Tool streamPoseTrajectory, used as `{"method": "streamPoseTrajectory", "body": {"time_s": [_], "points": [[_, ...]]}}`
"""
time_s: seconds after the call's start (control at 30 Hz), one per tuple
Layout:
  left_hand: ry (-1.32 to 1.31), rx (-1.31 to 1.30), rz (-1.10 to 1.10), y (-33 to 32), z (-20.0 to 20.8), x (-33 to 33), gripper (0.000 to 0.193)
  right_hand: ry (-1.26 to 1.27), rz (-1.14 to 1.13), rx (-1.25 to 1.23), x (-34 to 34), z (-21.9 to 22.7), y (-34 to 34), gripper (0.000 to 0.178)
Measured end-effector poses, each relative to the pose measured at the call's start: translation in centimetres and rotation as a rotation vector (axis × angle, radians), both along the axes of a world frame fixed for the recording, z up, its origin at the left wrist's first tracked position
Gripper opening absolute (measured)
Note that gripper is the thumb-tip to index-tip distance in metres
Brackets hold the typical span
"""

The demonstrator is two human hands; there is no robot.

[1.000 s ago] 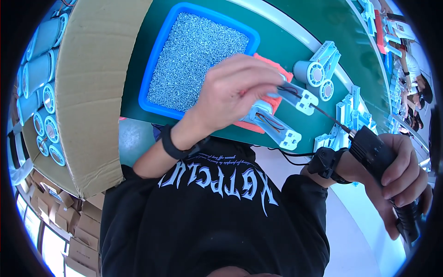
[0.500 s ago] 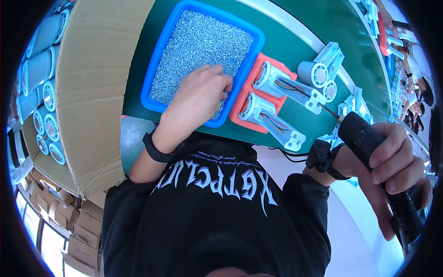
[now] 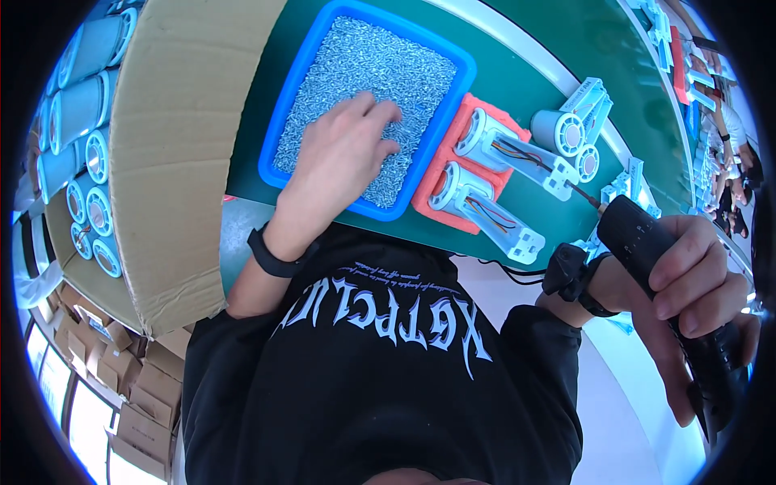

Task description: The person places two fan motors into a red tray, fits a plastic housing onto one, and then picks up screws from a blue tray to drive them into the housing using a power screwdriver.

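Observation:
My left hand (image 3: 339,153) is over the blue tray (image 3: 270,137) of small silver screws (image 3: 404,69). Its thumb and forefinger are apart and touch the heap; no screw shows between them. In my right hand (image 3: 695,279) is a black electric screwdriver (image 3: 634,238), its bit pointing up and left. The bit's tip is at or just beside the end of the farther pale housing (image 3: 533,164); contact is unclear. This housing and a nearer one (image 3: 497,220), both with wires inside, lie with their round ends in a red foam block (image 3: 427,192).
A large cardboard box (image 3: 178,162) stands at the left, with pale cylinders (image 3: 79,109) beyond its wall. More loose cylinders (image 3: 558,132) and pale brackets (image 3: 590,105) lie right of the foam. People (image 3: 727,125) work at the far right.
My left hand has shifted slightly left within the tray, and its thumb and forefinger have spread apart. The screwdriver stays beside the farther housing. The whole view has shifted a little.

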State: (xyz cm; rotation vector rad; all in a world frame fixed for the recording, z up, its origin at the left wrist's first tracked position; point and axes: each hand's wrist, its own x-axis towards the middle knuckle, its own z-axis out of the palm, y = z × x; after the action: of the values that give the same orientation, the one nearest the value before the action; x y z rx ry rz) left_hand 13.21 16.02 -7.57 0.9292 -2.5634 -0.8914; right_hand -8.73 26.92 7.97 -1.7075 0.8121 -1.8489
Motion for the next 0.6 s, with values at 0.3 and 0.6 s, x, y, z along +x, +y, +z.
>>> {"method": "streamPoseTrajectory", "body": {"time_s": [0.3, 0.6], "points": [[0.092, 0.054, -0.008, -0.4, 0.0, 0.0, 0.004, 0.025, 0.063, -0.011, -0.4, -0.1, -0.2, 0.070], [0.485, 0.270, 0.016, 0.5, 1.7, -3.3, 0.014, 0.045, 0.011, 0.030, -0.7, -0.1, -0.1, 0.077]]}}
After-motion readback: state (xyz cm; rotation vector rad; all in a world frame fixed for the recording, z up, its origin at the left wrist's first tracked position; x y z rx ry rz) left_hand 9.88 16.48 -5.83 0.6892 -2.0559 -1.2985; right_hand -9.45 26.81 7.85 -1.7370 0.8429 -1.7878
